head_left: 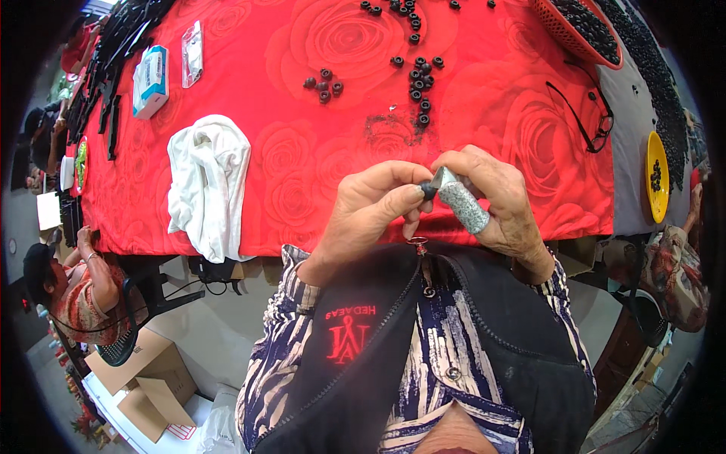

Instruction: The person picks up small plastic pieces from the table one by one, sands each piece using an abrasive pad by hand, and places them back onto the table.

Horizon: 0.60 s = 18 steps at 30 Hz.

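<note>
Close in front of my chest, over the near edge of the red rose-print tablecloth (295,197), both hands meet. My left hand (367,208) pinches a small round black part (428,191) between thumb and fingertips. In my right hand (499,185) is a short knife (464,206) with a thick, speckled grey handle, and its pale blade is against or right beside the black part. Fingers partly hide the blade. Beyond my hands, a loose line of similar black parts (424,105) lies on the cloth amid dark crumbs. A smaller group of black parts (325,85) sits farther left.
A crumpled white cloth (208,181) lies left, below a blue-and-white box (151,83) and black strips (112,125). On the right are a red basket (556,32) of black parts, eyeglasses (600,136) and a yellow plate (655,208). People (94,291) sit at both sides.
</note>
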{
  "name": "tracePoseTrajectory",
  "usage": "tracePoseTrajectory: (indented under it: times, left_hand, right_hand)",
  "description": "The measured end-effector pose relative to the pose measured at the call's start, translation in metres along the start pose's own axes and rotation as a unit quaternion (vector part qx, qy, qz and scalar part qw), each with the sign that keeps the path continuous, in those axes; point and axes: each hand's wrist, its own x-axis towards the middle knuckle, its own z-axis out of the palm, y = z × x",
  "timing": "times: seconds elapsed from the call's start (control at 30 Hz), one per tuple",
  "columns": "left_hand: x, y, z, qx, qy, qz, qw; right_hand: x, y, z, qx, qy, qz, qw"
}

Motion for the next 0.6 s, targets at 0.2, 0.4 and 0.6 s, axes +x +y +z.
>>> tracePoseTrajectory:
  times: [0.2, 0.4, 0.6]
  left_hand:
    - [0.001, -0.002, -0.002, -0.006, -0.006, -0.006, 1.0]
    - [0.003, -0.001, -0.002, 0.002, -0.01, -0.013, 1.0]
    - [0.004, 0.002, -0.004, 0.002, -0.025, -0.053, 0.998]
  right_hand:
    - [0.001, 0.003, 0.0, -0.008, -0.008, -0.003, 1.0]
    - [0.002, 0.007, 0.001, -0.017, -0.013, -0.009, 1.0]
    - [0.005, 0.007, -0.01, 0.005, -0.079, 0.027, 0.996]
